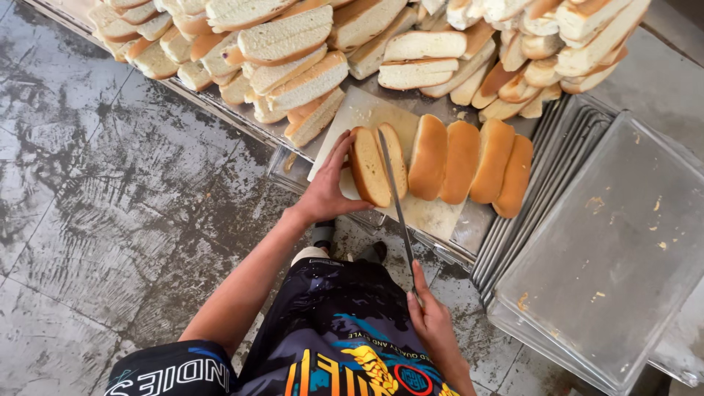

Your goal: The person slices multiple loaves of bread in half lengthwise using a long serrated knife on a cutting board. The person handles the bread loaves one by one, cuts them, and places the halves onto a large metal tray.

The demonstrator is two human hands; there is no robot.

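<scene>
While the wet grey floor [88, 183] fills the left of the frame, the person's left hand [328, 192] sits at centre, fingers spread and pressed against the outer face of a bread roll [369, 167] that stands on a pale cutting board [433, 214]. Just right of that hand, a long thin knife [394, 194] runs down through the split roll, its handle closed in the right hand [433, 323] at the lower centre. Because the left fingertips lie so near the blade, a slip or a crooked stroke could nick them, or the roll could tip and tear unevenly. Right of the blade, four uncut rolls [473, 161] lean together and could topple off the board. Sliced halves [293, 51] are heaped across the top. At far right, stacked metal trays [609, 249] overhang the edge and look liable to slide.
</scene>
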